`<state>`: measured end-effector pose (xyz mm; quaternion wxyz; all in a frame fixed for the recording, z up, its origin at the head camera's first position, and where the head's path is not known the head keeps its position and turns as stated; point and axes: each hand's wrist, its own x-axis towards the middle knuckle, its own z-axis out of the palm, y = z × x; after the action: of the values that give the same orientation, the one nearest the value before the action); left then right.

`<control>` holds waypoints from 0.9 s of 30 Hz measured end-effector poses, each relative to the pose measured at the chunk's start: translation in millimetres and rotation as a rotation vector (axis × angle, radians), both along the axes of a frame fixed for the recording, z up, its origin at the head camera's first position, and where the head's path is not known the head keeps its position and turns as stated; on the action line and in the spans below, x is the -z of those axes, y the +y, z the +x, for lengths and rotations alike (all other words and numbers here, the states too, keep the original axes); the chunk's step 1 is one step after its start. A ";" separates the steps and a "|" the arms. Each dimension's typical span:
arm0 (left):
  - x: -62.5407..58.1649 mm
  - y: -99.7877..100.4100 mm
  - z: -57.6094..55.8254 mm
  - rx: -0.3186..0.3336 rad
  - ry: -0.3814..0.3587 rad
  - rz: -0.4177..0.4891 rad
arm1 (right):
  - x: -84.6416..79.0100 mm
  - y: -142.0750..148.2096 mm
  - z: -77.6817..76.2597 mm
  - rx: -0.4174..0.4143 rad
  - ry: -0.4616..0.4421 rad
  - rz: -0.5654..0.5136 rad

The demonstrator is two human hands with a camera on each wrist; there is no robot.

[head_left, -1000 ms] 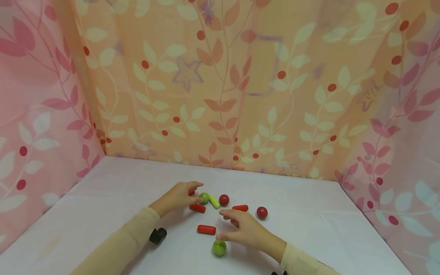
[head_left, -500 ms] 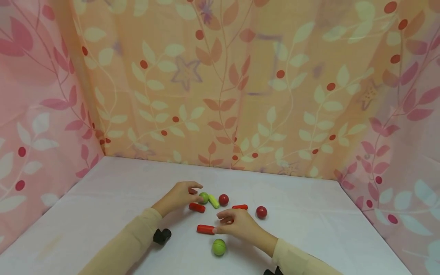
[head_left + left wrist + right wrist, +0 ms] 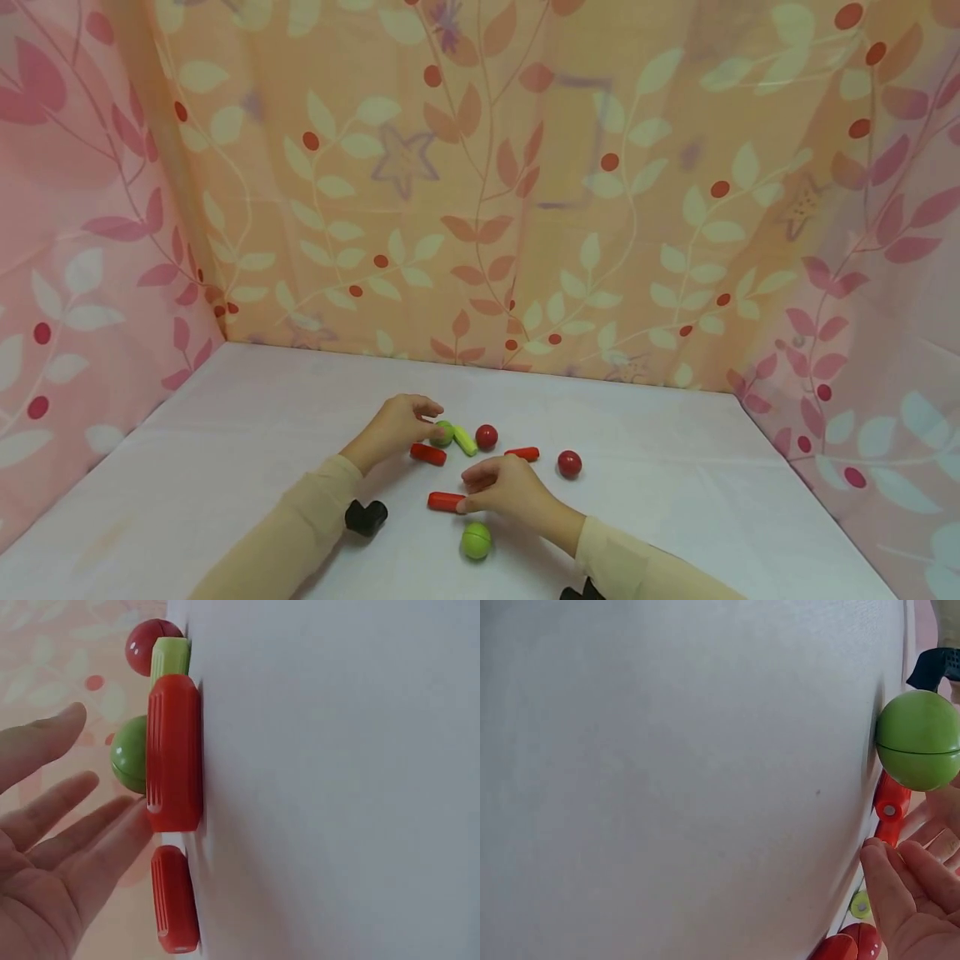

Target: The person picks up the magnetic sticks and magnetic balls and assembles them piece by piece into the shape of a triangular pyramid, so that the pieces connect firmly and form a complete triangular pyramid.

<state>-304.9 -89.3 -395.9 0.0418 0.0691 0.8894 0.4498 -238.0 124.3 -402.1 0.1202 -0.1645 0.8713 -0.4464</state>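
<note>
In the head view my left hand [image 3: 397, 427] hovers by the farther green ball [image 3: 444, 432], its thumb in front of part of the ball. Its fingers look loosely spread and hold nothing in the left wrist view, behind a large red ribbed rod [image 3: 174, 754]. My right hand [image 3: 513, 493] reaches over a near red ribbed rod [image 3: 445, 502]. The thumb overlaps that rod's right end; whether they touch I cannot tell. Thumb and fingers stand apart. A nearer green ball [image 3: 476, 541], with a seam round it, sits just below this hand.
A yellow-green rod [image 3: 465, 440] and a red ball [image 3: 486, 437] lie beside the farther green ball. Another red rod [image 3: 522, 453] and another red ball [image 3: 569, 464] are to the right. Floral cloth [image 3: 480, 183] walls the white table [image 3: 675, 483] at the back and sides.
My right hand has moved left, from above the nearer green ball to the right end of the near red rod. The left hand has barely shifted.
</note>
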 end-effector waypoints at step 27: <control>9.9 1.4 -5.8 -0.072 -0.107 0.041 | 4.2 -1.8 -5.8 -0.001 -0.074 -0.010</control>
<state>-310.7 -87.9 -405.8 0.0719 0.0139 0.8785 0.4720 -243.7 122.5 -406.3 0.1519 -0.1490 0.8640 -0.4563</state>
